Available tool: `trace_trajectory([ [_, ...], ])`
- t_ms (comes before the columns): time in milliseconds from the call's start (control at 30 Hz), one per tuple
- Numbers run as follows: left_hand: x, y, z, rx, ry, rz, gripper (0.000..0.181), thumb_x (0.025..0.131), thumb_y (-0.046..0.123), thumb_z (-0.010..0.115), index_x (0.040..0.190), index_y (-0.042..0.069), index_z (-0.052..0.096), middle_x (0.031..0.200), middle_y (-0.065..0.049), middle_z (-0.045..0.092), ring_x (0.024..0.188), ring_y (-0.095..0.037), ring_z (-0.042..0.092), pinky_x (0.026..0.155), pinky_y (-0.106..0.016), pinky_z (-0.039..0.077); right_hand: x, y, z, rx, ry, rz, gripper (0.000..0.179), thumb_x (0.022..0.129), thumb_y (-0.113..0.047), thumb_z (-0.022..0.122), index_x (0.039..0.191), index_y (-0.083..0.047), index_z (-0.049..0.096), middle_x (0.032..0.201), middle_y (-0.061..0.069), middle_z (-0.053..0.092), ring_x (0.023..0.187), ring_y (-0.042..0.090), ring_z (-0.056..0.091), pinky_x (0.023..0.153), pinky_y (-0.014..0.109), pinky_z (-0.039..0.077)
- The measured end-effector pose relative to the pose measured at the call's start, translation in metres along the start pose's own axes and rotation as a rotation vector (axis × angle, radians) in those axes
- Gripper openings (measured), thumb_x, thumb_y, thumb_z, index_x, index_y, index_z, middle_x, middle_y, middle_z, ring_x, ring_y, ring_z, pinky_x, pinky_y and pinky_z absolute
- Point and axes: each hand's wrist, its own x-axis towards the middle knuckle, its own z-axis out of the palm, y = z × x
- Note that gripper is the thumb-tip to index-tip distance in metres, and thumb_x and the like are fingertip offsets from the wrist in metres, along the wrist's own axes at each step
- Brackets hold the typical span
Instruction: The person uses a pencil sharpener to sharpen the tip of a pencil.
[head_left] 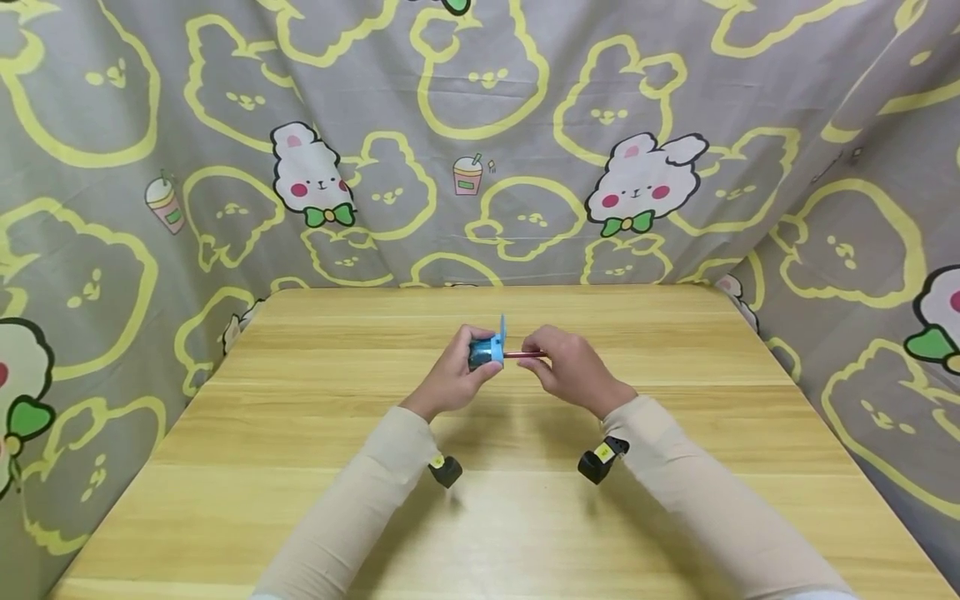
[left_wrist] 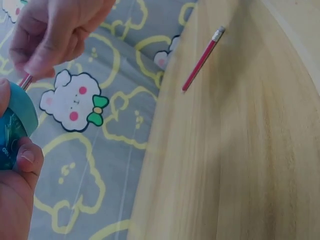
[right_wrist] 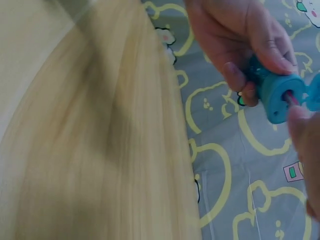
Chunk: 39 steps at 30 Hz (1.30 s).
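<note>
A blue pencil sharpener (head_left: 485, 352) with a see-through body sits in my left hand (head_left: 453, 371), gripped between thumb and fingers. Its hinged lid (head_left: 503, 327) stands flipped up. In my right hand (head_left: 573, 362), thumb and fingers pinch a red pencil (head_left: 523, 355). The right wrist view shows the pencil's tip end inside the hole of the sharpener (right_wrist: 280, 97); the rest is mostly covered by my right fingers. A second red pencil (left_wrist: 202, 60), with an eraser end, lies on the table in the left wrist view.
The light wooden table (head_left: 300, 500) spreads beneath both hands. A grey curtain (head_left: 517, 233) with yellow outlines and white rabbits hangs behind and along the sides. Black cameras (head_left: 597, 461) are strapped at both wrists.
</note>
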Motion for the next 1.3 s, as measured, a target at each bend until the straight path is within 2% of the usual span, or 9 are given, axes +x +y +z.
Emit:
trace_trajectory([
  [200,-0.004,0.024,-0.001,-0.017,-0.016,-0.028,0.038,0.092,0.005,0.052,0.122,-0.007,0.031,0.115,-0.024,0.042,0.096,-0.025,0.049,0.08,-0.03,0.045,-0.001,0.001,0.006,-0.206,0.115,-0.102,0.011,0.077,-0.016,0.073,0.076,-0.009,0.065,0.067,0.0,0.063,0.057,0.013,0.058,0.048,0.027,0.036],
  [400,-0.004,0.025,0.0,-0.008,-0.035,-0.027,0.039,0.092,0.005,0.051,0.123,-0.008,0.03,0.117,-0.024,0.04,0.099,-0.026,0.048,0.082,-0.03,0.044,-0.001,-0.001,0.007,-0.212,0.113,-0.085,0.009,0.079,-0.015,0.07,0.073,-0.009,0.065,0.062,-0.002,0.062,0.046,0.009,0.052,0.041,0.025,0.038],
  [533,-0.005,0.026,-0.001,0.003,-0.04,-0.019,0.039,0.093,0.005,0.05,0.123,-0.008,0.029,0.118,-0.024,0.039,0.101,-0.027,0.047,0.083,-0.032,0.044,0.001,-0.003,0.004,-0.187,0.028,-0.013,0.009,0.082,-0.015,0.067,0.075,-0.01,0.066,0.062,-0.004,0.062,0.043,0.005,0.045,0.038,0.022,0.035],
  [633,-0.005,0.028,0.0,0.013,-0.041,-0.013,0.038,0.093,0.004,0.05,0.122,-0.008,0.029,0.119,-0.025,0.039,0.102,-0.028,0.048,0.084,-0.033,0.044,0.004,-0.005,-0.001,-0.132,-0.086,0.075,0.011,0.084,-0.015,0.065,0.075,-0.01,0.067,0.058,-0.006,0.056,0.042,0.004,0.04,0.038,0.021,0.032],
  [800,-0.004,0.03,0.0,0.048,-0.053,0.021,0.038,0.092,0.003,0.051,0.121,-0.009,0.029,0.119,-0.026,0.038,0.102,-0.029,0.048,0.083,-0.033,0.045,0.011,-0.006,-0.011,0.049,-0.3,0.269,0.023,0.09,-0.017,0.057,0.069,-0.011,0.064,0.052,-0.008,0.046,0.042,0.005,0.034,0.04,0.023,0.03],
  [900,-0.004,0.031,0.0,0.053,-0.045,0.033,0.038,0.091,0.002,0.052,0.12,-0.009,0.03,0.118,-0.026,0.039,0.101,-0.029,0.049,0.082,-0.032,0.045,0.013,-0.006,-0.013,0.147,-0.341,0.339,0.025,0.092,-0.018,0.054,0.071,-0.011,0.066,0.052,-0.007,0.047,0.041,0.007,0.034,0.041,0.023,0.031],
  [1033,-0.003,0.03,-0.002,0.024,-0.022,0.01,0.038,0.092,0.003,0.052,0.121,-0.008,0.03,0.118,-0.025,0.04,0.101,-0.03,0.05,0.082,-0.033,0.046,0.012,-0.005,-0.012,0.191,-0.258,0.32,0.013,0.089,-0.021,0.061,0.082,-0.011,0.067,0.062,-0.007,0.052,0.048,0.007,0.04,0.045,0.023,0.036],
  [1133,-0.002,0.028,-0.003,0.006,-0.02,-0.009,0.039,0.092,0.004,0.051,0.122,-0.007,0.03,0.118,-0.025,0.041,0.101,-0.029,0.05,0.082,-0.033,0.046,0.01,-0.002,-0.009,0.172,-0.154,0.235,0.007,0.084,-0.017,0.067,0.084,-0.011,0.064,0.073,-0.006,0.054,0.057,0.007,0.045,0.05,0.023,0.042],
  [1300,-0.003,0.027,-0.004,-0.007,-0.007,-0.014,0.039,0.092,0.005,0.051,0.123,-0.008,0.03,0.115,-0.024,0.042,0.096,-0.025,0.049,0.081,-0.03,0.044,0.007,-0.001,-0.004,-0.092,0.023,-0.018,0.008,0.083,-0.015,0.068,0.081,-0.008,0.065,0.073,0.0,0.06,0.06,0.011,0.054,0.054,0.026,0.045],
])
